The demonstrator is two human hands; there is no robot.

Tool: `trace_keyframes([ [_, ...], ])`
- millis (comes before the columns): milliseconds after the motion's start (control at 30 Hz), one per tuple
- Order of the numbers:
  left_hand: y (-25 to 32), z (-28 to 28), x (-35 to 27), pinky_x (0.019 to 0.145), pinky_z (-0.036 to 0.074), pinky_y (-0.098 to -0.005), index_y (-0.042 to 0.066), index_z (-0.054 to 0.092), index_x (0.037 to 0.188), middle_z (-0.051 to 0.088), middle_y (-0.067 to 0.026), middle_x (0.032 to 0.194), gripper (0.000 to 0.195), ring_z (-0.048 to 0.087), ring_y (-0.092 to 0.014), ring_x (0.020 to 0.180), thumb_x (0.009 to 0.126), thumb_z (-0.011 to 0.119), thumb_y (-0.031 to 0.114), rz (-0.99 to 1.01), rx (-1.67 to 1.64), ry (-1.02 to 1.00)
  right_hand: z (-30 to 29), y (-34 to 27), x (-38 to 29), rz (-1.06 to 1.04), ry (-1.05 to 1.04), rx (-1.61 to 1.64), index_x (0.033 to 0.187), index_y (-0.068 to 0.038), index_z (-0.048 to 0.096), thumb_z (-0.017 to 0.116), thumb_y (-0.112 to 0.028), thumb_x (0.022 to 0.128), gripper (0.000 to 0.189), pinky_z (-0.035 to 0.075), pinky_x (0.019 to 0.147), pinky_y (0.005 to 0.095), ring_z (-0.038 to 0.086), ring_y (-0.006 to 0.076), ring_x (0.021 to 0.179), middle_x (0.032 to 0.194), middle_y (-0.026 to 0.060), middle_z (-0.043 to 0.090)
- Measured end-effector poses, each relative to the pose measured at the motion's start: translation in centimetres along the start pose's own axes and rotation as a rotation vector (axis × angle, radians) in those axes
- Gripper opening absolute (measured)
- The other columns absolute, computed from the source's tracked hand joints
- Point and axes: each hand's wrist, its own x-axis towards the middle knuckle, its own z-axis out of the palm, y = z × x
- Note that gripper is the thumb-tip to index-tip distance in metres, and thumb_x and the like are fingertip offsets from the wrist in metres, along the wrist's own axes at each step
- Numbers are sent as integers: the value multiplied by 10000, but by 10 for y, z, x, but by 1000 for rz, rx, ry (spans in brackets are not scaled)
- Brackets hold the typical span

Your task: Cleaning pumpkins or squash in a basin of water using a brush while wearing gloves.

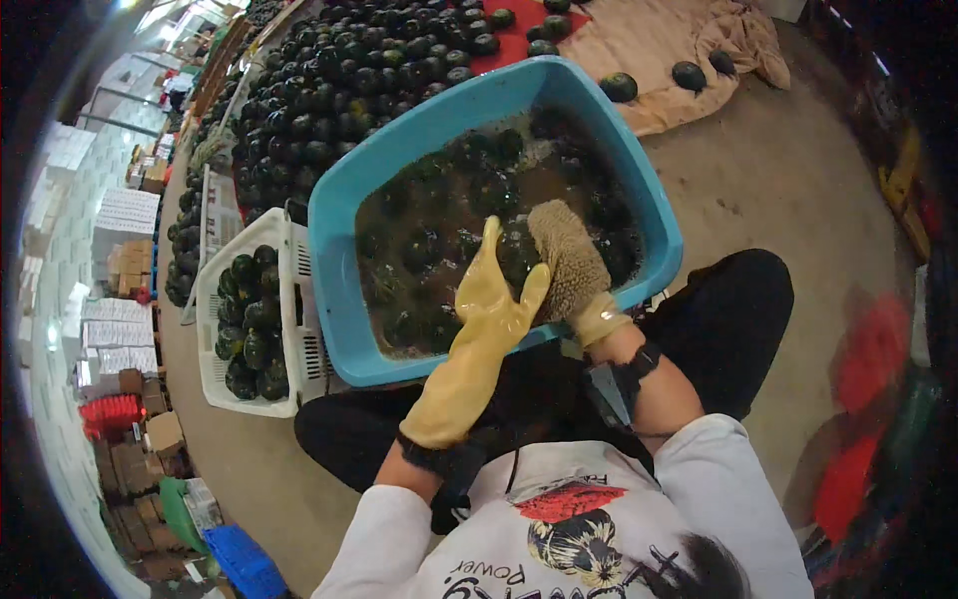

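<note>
A blue plastic tub (338,299) of murky brown water stands before me, with many dark green squashes (490,191) in it. My left hand (486,292), in a long yellow rubber glove, cups a dark green squash (516,254) between its thumb and fingers, at the water's surface. On the other side of that squash is my right hand (569,262), covered by a brown nubby scrubbing mitt over a pale rubber glove. The mitt lies against or right beside the squash; its fingers are hidden inside.
A white plastic crate (292,359) of squashes (254,329) stands left of the tub. Behind lies a large heap of squashes (352,82). Beige cloth (658,37) with a few squashes spreads at the upper right. Cardboard boxes (135,266) and a blue crate (243,561) are far left.
</note>
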Motion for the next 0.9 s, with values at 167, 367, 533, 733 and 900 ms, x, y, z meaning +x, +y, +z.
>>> trace_keyframes([
  [167,-8,-23,11,1100,487,-396,5,498,1530,632,-194,1380,697,637,-286,1299,1129,422,570,-625,-1009,-158,14,-24,-6,81,-254,-294,1422,-32,586,568,-246,1006,469,408,1186,498,569,429,1300,1406,240,609],
  [367,-16,-19,18,1042,490,-395,-25,670,1296,710,-172,1289,654,662,-332,1166,1153,357,532,-226,-188,1,-11,-5,-5,-138,-415,94,1442,-47,571,740,-285,911,606,423,1188,497,559,421,1346,1408,234,614],
  [533,11,-23,23,966,507,-423,4,729,1174,744,-175,1137,411,676,-348,1079,1144,463,317,-258,-661,-50,-12,-17,4,-9,-83,358,1407,-69,578,984,-339,566,972,460,1174,474,599,407,1302,1381,212,639],
  [733,-4,28,3,1102,469,-462,5,596,1395,659,-239,1350,581,616,-398,1258,975,708,390,239,-15,331,-7,-16,12,-82,83,160,1203,-52,682,636,-149,927,297,476,1060,485,602,422,1173,1203,197,672],
  [900,7,-3,-6,1064,495,-407,157,580,1467,615,-159,1398,553,616,-293,1288,1008,704,439,-192,-748,-100,-22,1,6,141,-178,96,1255,-59,682,615,-184,956,332,459,1090,479,599,394,1198,1248,183,676],
])
